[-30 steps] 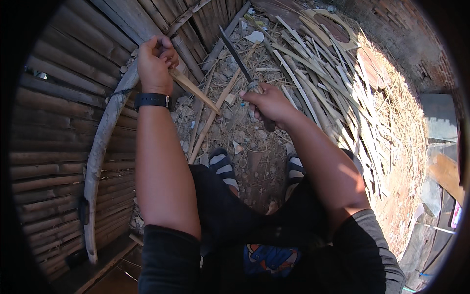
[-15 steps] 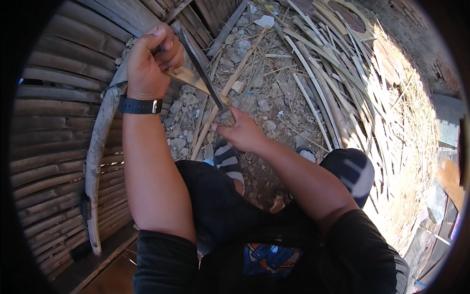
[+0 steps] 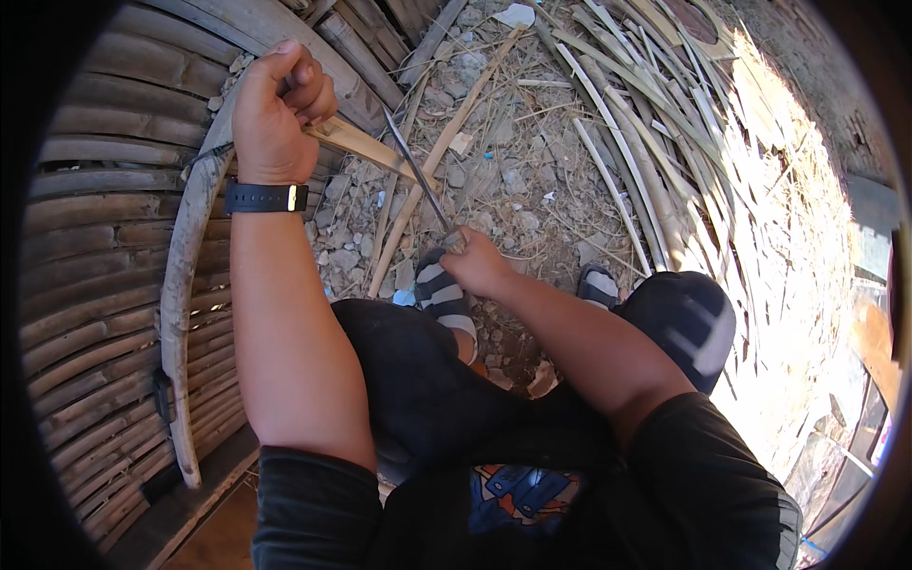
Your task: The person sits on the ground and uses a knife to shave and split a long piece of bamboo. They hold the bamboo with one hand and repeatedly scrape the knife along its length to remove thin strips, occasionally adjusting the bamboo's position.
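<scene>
My left hand (image 3: 274,114), with a black watch (image 3: 266,197) on the wrist, grips the upper end of a pale split bamboo strip (image 3: 366,144) that slants down to the right. My right hand (image 3: 480,263) is closed on the handle of a long dark blade (image 3: 415,171). The blade's edge rests against the strip just right of my left hand. My knees in dark trousers and my feet in striped sandals (image 3: 445,294) lie below the hands.
A wall of round bamboo poles (image 3: 95,266) fills the left, with one curved pole (image 3: 185,304) leaning on it. Stony ground (image 3: 513,180) with chips and litter lies ahead. Several long split strips (image 3: 655,161) are heaped at the right, in bright sun.
My right hand has drawn down toward my knees, bringing the blade from farther out against the strip near my left hand. The view has tilted and my left hand sits higher.
</scene>
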A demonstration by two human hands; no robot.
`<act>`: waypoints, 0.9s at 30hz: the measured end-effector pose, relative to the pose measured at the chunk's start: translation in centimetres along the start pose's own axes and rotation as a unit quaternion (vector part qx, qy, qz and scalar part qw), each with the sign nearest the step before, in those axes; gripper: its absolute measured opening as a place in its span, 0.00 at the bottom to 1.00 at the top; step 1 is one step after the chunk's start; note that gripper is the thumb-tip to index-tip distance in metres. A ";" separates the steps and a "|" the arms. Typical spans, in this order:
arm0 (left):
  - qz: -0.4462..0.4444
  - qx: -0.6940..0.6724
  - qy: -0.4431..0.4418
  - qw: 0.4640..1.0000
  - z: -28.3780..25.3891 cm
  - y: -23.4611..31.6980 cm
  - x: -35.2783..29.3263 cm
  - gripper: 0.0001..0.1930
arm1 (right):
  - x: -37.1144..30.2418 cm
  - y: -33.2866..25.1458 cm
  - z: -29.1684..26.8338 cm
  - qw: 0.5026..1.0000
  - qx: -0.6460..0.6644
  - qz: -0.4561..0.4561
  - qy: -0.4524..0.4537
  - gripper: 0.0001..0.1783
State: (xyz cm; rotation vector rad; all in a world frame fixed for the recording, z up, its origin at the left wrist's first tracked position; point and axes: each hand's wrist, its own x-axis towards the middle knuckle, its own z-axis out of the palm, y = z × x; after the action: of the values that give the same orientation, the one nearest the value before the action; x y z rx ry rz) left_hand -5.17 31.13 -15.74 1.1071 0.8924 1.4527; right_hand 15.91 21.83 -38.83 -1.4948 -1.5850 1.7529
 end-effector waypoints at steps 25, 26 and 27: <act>-0.023 -0.047 0.088 0.995 1.7 -3.0 1.2 0.16 | -0.7 1.7 -0.9 0.980 0.161 0.104 0.048 0.19; -0.023 -0.069 0.078 0.994 0.8 -2.9 1.2 0.16 | -0.7 1.9 -1.9 0.976 0.155 0.147 0.032 0.19; -0.021 -0.070 0.086 0.994 0.0 -2.8 1.3 0.16 | -0.5 1.9 -2.4 0.970 0.150 0.190 0.017 0.19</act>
State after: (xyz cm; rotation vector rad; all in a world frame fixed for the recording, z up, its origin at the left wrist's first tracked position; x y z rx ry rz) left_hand -4.32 32.87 -18.17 0.8651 0.9131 1.5671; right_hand 18.87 22.02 -39.82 -1.7415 -1.0020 2.0441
